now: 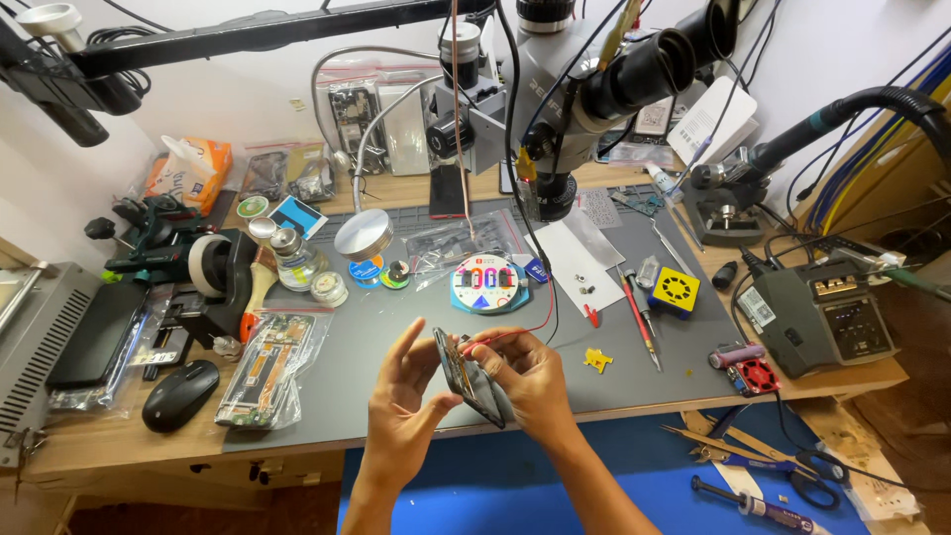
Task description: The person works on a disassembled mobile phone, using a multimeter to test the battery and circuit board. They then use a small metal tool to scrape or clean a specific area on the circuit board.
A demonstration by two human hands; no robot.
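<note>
I'm steadying the phone (470,376) edge-up in my left hand (404,396), fingers clamped, while my right hand (530,381) is pinching the red wire (530,327) at twelve o'clock.

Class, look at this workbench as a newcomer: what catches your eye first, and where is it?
At the front centre, the left hand and right hand hold a dark opened phone on edge, a red wire running up from it. Above looms a grey microscope; a round colourful dish sits mid-mat.
</note>
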